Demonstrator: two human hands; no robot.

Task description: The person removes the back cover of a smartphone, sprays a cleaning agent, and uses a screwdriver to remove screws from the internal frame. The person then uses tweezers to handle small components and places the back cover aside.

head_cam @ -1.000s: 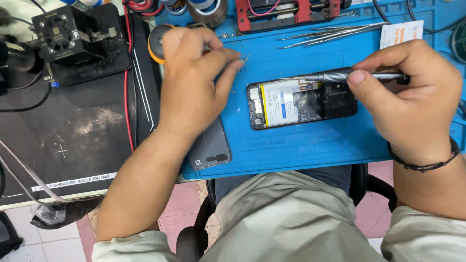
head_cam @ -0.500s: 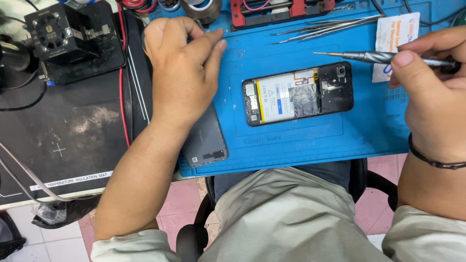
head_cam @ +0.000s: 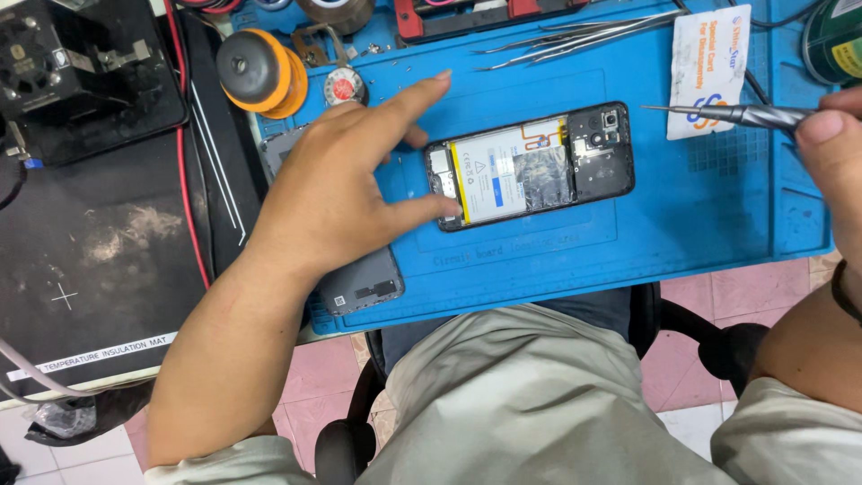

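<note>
1. Pink floor tiles show along the bottom of the frame, below a surface carrying a blue mat (head_cam: 718,224) at centre and right and a black mat (head_cam: 99,260) at left.
2. Phone (head_cam: 530,166): lies flat at the centre of the blue mat, back cover off, battery and camera module exposed, long axis running left to right.
3. Left hand (head_cam: 337,193): open, fingers spread, palm down over the blue mat at centre left. The thumb tip touches the phone's lower left corner; the index finger points toward the upper right, above the phone's left end. It grips nothing.
4. Right hand (head_cam: 831,153): at the right edge of the frame, partly cut off, pinching a metal screwdriver (head_cam: 732,114). The tip points left, ending just right of the phone and apart from it.
5. Grey back cover (head_cam: 359,283): lies under the left wrist at the blue mat's lower left edge, mostly hidden.
6. White card (head_cam: 709,67): upper right of the blue mat, beneath the screwdriver shaft.
7. Tweezers (head_cam: 584,34): several, laid along the top edge of the blue mat.
8. Orange spool (head_cam: 260,72): upper left of the blue mat.
9. Black fixture (head_cam: 81,63): upper left corner of the frame.
</note>
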